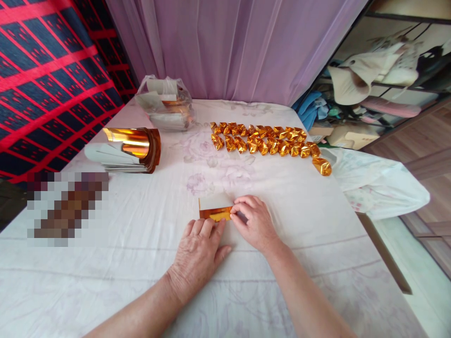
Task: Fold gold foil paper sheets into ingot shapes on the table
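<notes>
A small sheet of gold foil paper (214, 208), white on its upper side and partly folded, lies on the white cloth-covered table (141, 244). My left hand (199, 251) rests flat with its fingertips pressing the sheet's near gold edge. My right hand (255, 220) pinches the sheet's right end with bent fingers. Beyond the hands, several folded gold foil pieces (264, 140) lie in two rows across the table, with one piece (322, 165) apart at the right end.
A stack of curled gold foil sheets (128, 150) sits at the left. A clear plastic bag of sheets (164, 103) stands at the back. A purple curtain hangs behind. The table's right edge drops to white bedding (377, 183) and cluttered shelves.
</notes>
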Tool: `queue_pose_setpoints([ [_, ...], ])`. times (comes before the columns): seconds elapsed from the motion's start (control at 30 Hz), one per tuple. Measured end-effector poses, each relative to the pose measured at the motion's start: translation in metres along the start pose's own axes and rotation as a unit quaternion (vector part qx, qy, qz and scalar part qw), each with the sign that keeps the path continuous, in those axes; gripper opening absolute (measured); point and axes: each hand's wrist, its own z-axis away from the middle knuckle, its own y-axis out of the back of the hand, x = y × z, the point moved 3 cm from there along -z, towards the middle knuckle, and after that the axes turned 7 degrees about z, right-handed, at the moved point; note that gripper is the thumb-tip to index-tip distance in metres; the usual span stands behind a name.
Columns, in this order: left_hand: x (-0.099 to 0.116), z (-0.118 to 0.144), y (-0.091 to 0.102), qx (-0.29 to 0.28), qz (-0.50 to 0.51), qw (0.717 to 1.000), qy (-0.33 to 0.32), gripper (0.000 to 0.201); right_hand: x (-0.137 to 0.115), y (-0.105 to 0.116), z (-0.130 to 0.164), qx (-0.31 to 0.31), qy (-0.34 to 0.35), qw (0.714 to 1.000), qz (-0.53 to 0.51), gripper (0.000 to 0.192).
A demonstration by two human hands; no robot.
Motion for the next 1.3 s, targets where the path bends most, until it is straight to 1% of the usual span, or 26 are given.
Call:
queue_pose_setpoints([
  [0.23, -0.001, -0.004, 0.002, -0.001, -0.002, 1.000, 0.009, 0.050, -0.004, 0.000, 0.000, -0.001, -0.005, 1.000, -0.002, 0.008],
  [0.27, -0.001, -0.004, 0.002, 0.001, -0.002, 1.000, 0.009, 0.050, -0.004, 0.000, 0.001, -0.003, -0.009, 1.000, -0.001, 0.011],
  [0.37, -0.002, -0.002, 0.001, 0.020, -0.005, 1.000, 0.003, 0.048, -0.003, -0.001, 0.001, -0.008, -0.006, 1.000, 0.006, 0.029],
  [0.43, -0.003, -0.001, 0.001, 0.044, -0.005, 0.999, -0.006, 0.047, -0.003, -0.002, 0.002, -0.008, 0.004, 1.000, 0.011, 0.033],
  [0.53, -0.005, 0.001, -0.002, 0.064, -0.005, 0.998, -0.014, 0.046, -0.002, -0.003, 0.002, 0.003, 0.013, 1.000, 0.019, 0.032],
  [0.6, -0.006, 0.002, -0.004, 0.061, -0.007, 0.998, -0.014, 0.046, -0.003, -0.001, 0.003, 0.023, 0.021, 0.999, 0.027, 0.032],
  [0.73, -0.008, 0.003, -0.007, 0.052, -0.011, 0.999, -0.007, 0.049, -0.010, 0.006, 0.003, 0.051, 0.057, 0.996, 0.045, 0.021],
  [0.8, -0.008, 0.003, -0.007, 0.049, -0.010, 0.999, -0.006, 0.049, -0.013, 0.007, 0.003, 0.045, 0.075, 0.995, 0.048, 0.019],
  [0.97, -0.007, 0.002, -0.007, 0.055, -0.013, 0.998, -0.009, 0.048, -0.014, 0.001, 0.003, -0.001, 0.096, 0.995, 0.035, 0.022],
  [1.3, -0.005, 0.006, 0.001, 0.067, -0.006, 0.998, -0.012, 0.043, -0.011, -0.001, 0.002, 0.004, 0.075, 0.997, 0.022, 0.020],
])
